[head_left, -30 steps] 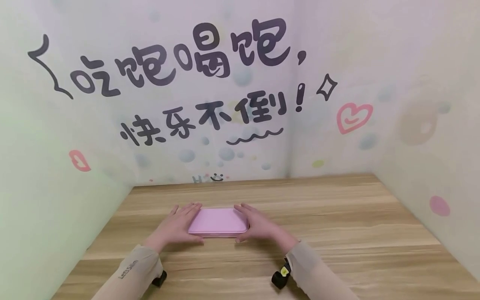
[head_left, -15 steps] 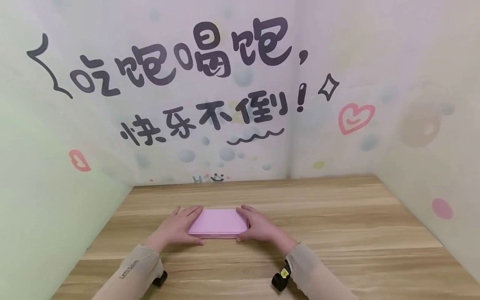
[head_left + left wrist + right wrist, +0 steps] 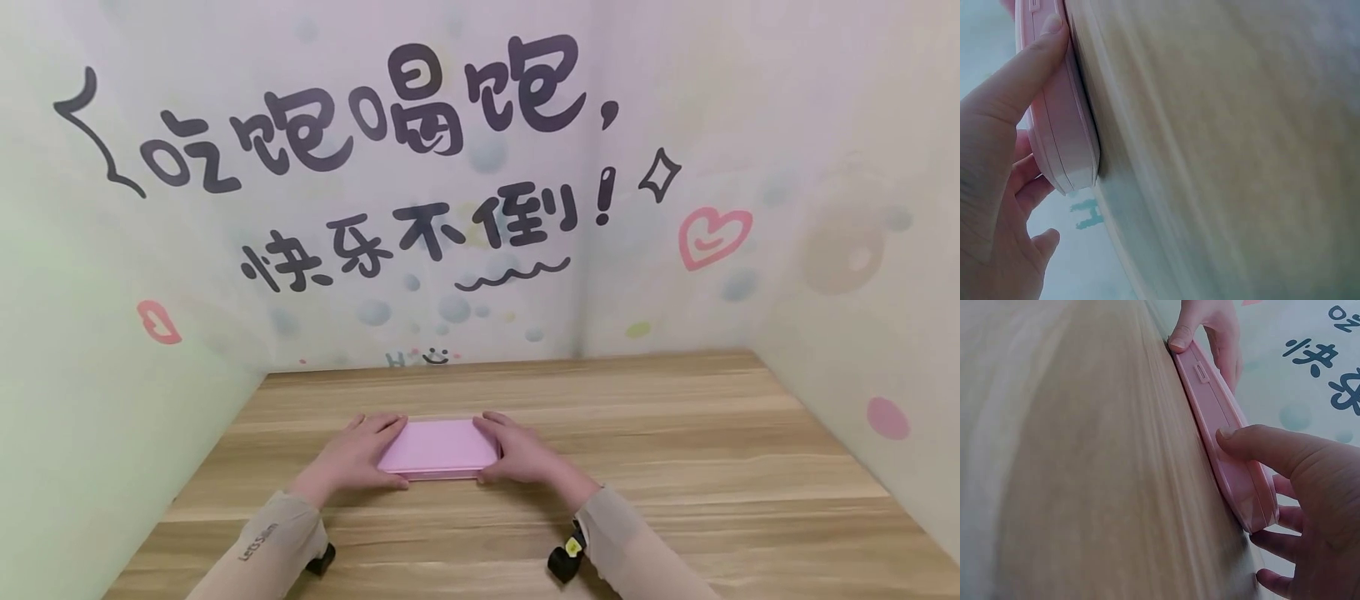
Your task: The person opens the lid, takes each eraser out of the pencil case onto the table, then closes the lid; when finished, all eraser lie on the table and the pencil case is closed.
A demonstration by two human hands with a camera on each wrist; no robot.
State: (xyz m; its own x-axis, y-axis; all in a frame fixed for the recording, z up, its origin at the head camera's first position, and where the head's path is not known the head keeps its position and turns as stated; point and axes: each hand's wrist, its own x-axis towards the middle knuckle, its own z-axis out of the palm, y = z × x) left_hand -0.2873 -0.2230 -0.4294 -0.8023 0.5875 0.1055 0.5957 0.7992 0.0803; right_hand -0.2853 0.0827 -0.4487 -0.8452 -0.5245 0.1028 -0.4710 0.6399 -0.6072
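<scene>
A flat pink plastic case [image 3: 438, 446] with rounded corners lies on the wooden table, its long side toward me. My left hand [image 3: 356, 457] grips its left end, thumb on the front side and fingers over the lid and far edge. At the other end my right hand [image 3: 522, 450] holds it the same way. A seam runs around the case, and a small latch [image 3: 1201, 372] sits mid-front between the two thumbs, as the right wrist view shows. In the left wrist view the case's underside [image 3: 1085, 106] lies right at the tabletop. The lid is closed; any contents are hidden.
The wood-grain table [image 3: 637, 517] is bounded by a back wall [image 3: 450, 317] with large dark lettering, and by pale walls at left and right. A black wrist camera [image 3: 564, 565] hangs below the right sleeve, another black device [image 3: 321, 558] below the left.
The case has shifted very slightly toward me, with both hands keeping hold of its ends. The right thumb has moved a little along the front side.
</scene>
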